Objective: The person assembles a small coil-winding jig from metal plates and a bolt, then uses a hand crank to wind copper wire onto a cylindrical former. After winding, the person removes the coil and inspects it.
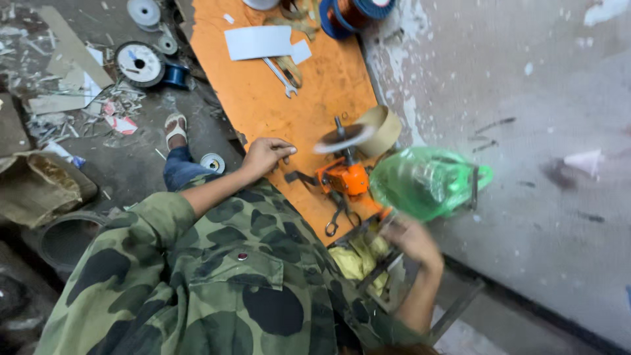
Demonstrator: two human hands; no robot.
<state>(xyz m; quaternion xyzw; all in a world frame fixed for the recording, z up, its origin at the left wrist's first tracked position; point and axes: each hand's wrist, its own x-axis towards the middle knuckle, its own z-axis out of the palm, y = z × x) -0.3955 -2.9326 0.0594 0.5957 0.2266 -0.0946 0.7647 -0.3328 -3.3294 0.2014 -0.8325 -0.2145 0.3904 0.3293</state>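
Observation:
My left hand [266,154] rests on the orange board [263,105], fingers loosely bent and holding nothing. Just to its right stands a small orange hand-cranked winder [345,177]. A blurred disc [342,138] sits on top of it and a blurred green translucent spool [427,181] is at its right side. My right hand [411,236], also blurred, is closed around the metal crank handle [374,230] below the green spool. My camouflage sleeves fill the lower left.
On the board lie a spanner [282,75], a white sheet [257,41], a tan tape roll [384,128], pliers [335,220] and a blue spool of copper wire [355,12]. Yellow cloth [358,260] lies under the crank. Reels [139,64] and scraps litter the floor; a concrete wall stands to the right.

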